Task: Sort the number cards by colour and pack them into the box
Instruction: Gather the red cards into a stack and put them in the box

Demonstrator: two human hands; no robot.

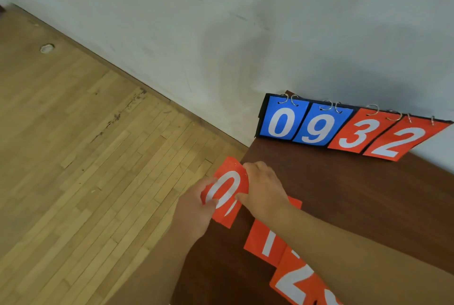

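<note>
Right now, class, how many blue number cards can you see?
2: the blue 0 at the scoreboard's left end and the blue 9 beside it. Others may hide behind them.

A scoreboard (344, 127) stands at the far edge of the surface (356, 194), against the wall (245, 22). At the surface's left edge, the left hand (196, 208) and right hand (265, 189) hold the 0 card (228, 189) from either side. Nearer, the 1 card (260, 240) and 2 card (292, 280) lie on the surface. The floor (73, 157) lies left.
</note>
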